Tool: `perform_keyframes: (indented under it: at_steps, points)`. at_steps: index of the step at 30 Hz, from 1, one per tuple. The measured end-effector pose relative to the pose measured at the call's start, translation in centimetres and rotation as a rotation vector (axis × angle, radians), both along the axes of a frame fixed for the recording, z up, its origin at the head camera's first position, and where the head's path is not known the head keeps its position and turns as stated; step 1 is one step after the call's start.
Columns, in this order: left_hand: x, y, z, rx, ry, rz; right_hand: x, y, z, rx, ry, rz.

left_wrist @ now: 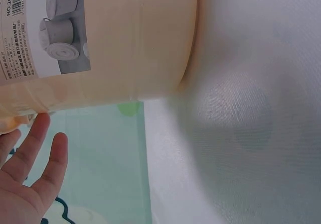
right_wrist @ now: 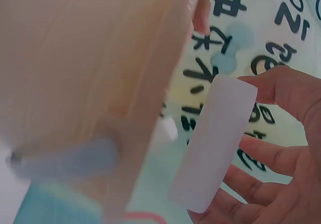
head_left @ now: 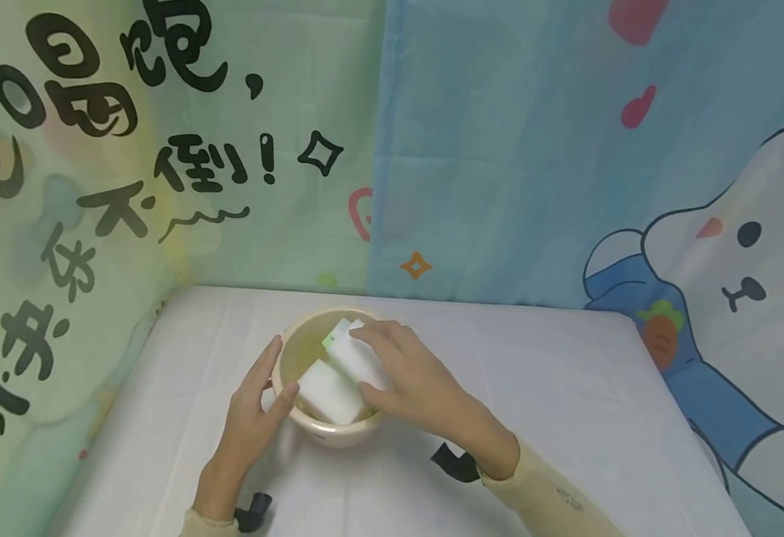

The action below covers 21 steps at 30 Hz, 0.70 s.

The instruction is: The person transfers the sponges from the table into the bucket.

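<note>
A cream plastic bucket [head_left: 338, 436] stands on the white table. My left hand [head_left: 251, 418] rests against its left side, thumb at the rim; straight fingers touch the outer wall in the left wrist view. My right hand [head_left: 418, 380] pinches a white rectangular block [right_wrist: 215, 143] between thumb and fingers, over the bucket's right rim. A second white block [head_left: 331, 391] sits in the bucket's mouth. Beside the held block shows a small bright green patch [head_left: 328, 340]; what it belongs to is unclear. The bucket's bottom is mostly hidden.
A printed label [left_wrist: 45, 33] is stuck to the bucket's wall. A blurred grey bar [right_wrist: 65, 158] lies across its side in the right wrist view. Printed cloth [head_left: 485, 149] hangs behind the white table [head_left: 532, 373]. Dark straps show near both wrists.
</note>
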<state>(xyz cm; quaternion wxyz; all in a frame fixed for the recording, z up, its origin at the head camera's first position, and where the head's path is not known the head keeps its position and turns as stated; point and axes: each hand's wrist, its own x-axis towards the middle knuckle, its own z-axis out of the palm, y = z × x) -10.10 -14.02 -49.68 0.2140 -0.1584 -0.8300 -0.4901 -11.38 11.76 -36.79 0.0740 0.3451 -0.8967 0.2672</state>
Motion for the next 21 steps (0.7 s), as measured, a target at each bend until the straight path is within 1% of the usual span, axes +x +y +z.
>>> perform_keyframes:
  at_steps: [6, 10, 13, 18, 21]
  points:
    - [0.0, 0.0, 0.1, -0.006, -0.011, -0.003, -0.5, -2.3, -0.9, -0.003, 0.028, 0.082]
    - [0.0, 0.2, 0.2, -0.010, -0.035, -0.004, -0.7, -3.3, -1.6, 0.020, 0.049, 0.096]
    - [0.0, 0.3, 0.2, -0.008, -0.045, -0.009, -0.7, -3.8, -2.0, 0.052, 0.017, 0.079]
    - [0.0, 0.5, 0.2, -0.006, -0.047, -0.012, -0.7, -4.5, -2.4, 0.103, -0.092, 0.062]
    - [0.1, 0.6, 0.2, -0.011, -0.057, -0.012, -0.7, -4.8, -2.8, 0.130, -0.116, 0.064]
